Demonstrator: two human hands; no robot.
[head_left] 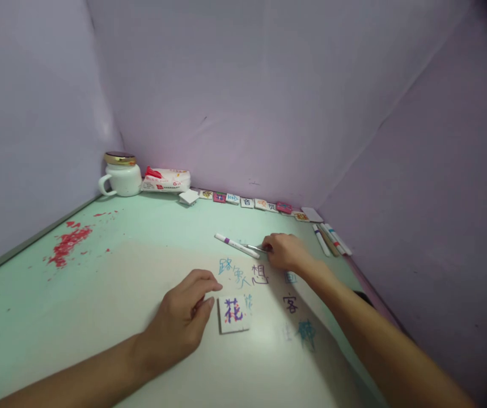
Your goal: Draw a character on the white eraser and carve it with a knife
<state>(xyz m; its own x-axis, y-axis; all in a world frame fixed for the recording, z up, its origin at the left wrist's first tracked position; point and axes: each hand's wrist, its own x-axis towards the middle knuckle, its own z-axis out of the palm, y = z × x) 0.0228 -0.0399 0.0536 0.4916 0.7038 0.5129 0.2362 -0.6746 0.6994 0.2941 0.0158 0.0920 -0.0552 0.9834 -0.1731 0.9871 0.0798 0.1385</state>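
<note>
Both hands down on the pale green bench, well apart from each other. Left hand half curled, thumb and forefinger tips against the left edge of a small white tile with a purple-and-red character inked on it; the tile lies flat near the middle of the bench, and I cannot tell whether it is pinched or only steadied. Right hand knuckles up further back, fingers bunched at the end of a thin grey stick, too small to name; grip or mere touch, cannot tell. Just left of that stick lies a white marker with a purple band, apparently nearly touching it. Blue and dark handwritten characters sit on the bench itself between the hands. Step in hand, as I judge it: tile held in place by the left hand while the right deals with the pen things. A next move with the right hand would call for a firm close round the thin stick or the marker barrel, both being slim and flat on the surface, with the tile kept from sliding. Behind: lidded white mug, tissue pack, row of lettered tiles along the wall, spare markers far right, red smear left.
</note>
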